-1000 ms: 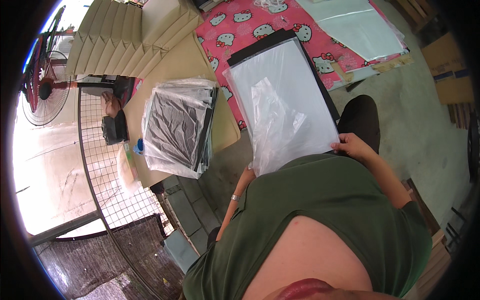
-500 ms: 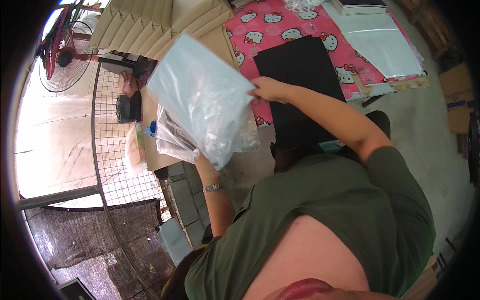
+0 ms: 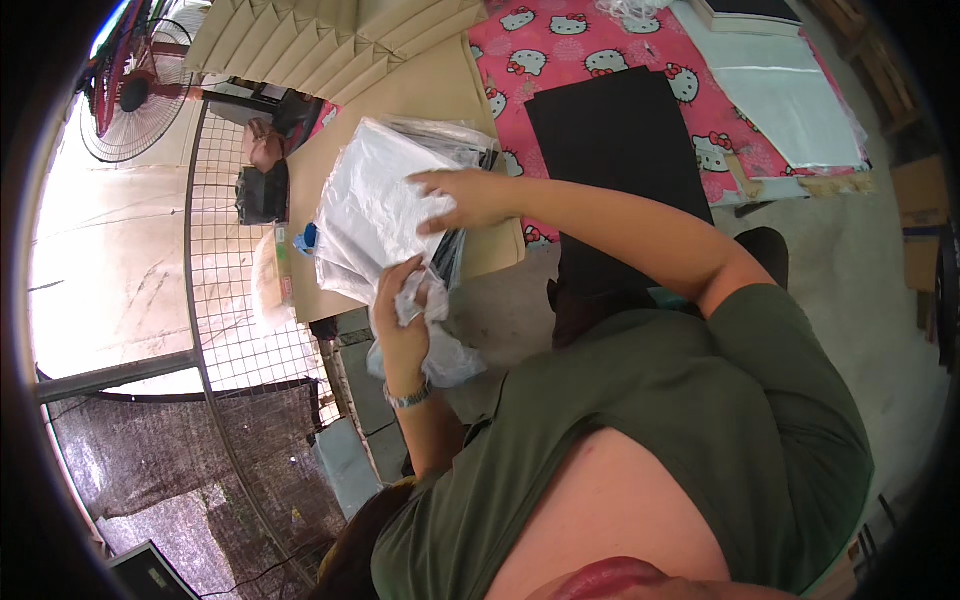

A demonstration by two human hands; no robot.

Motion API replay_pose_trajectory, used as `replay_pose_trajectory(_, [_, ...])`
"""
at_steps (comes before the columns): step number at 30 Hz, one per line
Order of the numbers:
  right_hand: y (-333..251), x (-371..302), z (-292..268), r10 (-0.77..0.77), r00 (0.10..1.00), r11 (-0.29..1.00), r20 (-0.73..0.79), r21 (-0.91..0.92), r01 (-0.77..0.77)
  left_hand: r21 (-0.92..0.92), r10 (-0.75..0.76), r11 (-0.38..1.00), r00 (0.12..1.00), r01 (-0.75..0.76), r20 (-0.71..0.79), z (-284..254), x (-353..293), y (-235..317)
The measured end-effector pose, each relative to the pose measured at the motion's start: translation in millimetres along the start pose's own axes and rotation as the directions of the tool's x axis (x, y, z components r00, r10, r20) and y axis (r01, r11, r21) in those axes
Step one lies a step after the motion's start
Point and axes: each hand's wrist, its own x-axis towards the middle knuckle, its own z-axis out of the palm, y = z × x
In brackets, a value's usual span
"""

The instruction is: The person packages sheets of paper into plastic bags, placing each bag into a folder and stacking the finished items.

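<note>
The clear plastic bag (image 3: 375, 205) is laid on the stack of bagged dark sheets (image 3: 455, 250) at the cardboard-covered table's (image 3: 420, 95) front edge. It is pressed flat by the spread right hand (image 3: 465, 198); its loose end is pinched in the left hand (image 3: 400, 310), apparently for tension.

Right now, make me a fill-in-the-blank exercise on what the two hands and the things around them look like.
1. The right hand presses flat on a stack of clear ____ bags.
2. The left hand wears a ____ at the wrist.
3. A black sheet lies on a ____ patterned cloth.

Missing words: plastic; watch; pink
</note>
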Motion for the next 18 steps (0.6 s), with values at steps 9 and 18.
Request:
replay_pose_trajectory(9, [-52.5,-119.7,-105.5,0.061,0.992,0.912,-0.109,0.411,-0.011,-0.877,0.058,0.475,0.991,0.077,0.119,69.2,61.8,73.7])
replay_pose_trajectory(18, [-56.8,-159.6,-136.7,0.107,0.927,0.949,-0.359,0.316,0.013,-0.782,-0.166,0.514,0.935,0.353,0.313,100.8,65.6,74.5])
